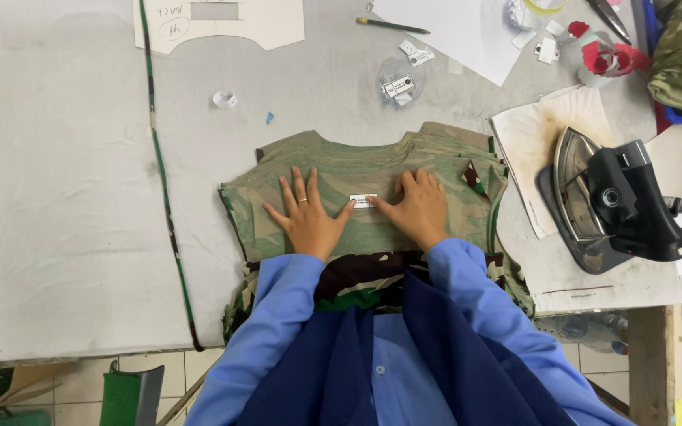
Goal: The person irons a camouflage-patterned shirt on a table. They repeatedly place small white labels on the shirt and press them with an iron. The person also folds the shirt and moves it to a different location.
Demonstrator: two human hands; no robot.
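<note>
**Hands flat on a camouflage garment**

Counter [65, 237], left to right: one green cord [163, 197], one paper pattern piece [222, 24], one pencil [392, 26], one clothes iron [617, 205] at the right. At centre lies a stack of camouflage garment pieces [357, 173]. Left hand [309, 217] and right hand [418, 209] both press flat on the top piece, fingers spread, holding nothing. One small white label [363, 200] sits between the two thumbs, touching them.

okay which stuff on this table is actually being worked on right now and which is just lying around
In hand: left hand and right hand flat on camouflage fabric pieces, thumbs at small white label.

Lying about: iron, pencil, paper pattern, bag of labels.
</note>
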